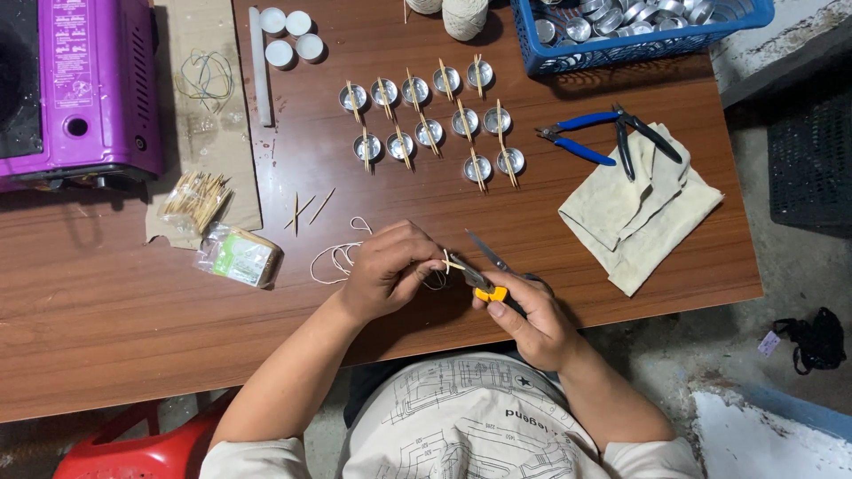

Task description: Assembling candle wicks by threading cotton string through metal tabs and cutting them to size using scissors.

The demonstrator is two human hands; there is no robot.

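My left hand is closed around a small wooden stick with white string tied to it, the string trailing left on the wooden table. My right hand grips yellow-handled scissors, their blades open and pointing up-left, right beside the stick at my left fingertips. Beyond my hands stand several small metal cups, each with a stick laid across its rim.
Blue-handled pliers and black pliers lie on a cream cloth at right. A blue basket of metal cups is at the back. A purple stove, stick bundle, packet and white candles are at left.
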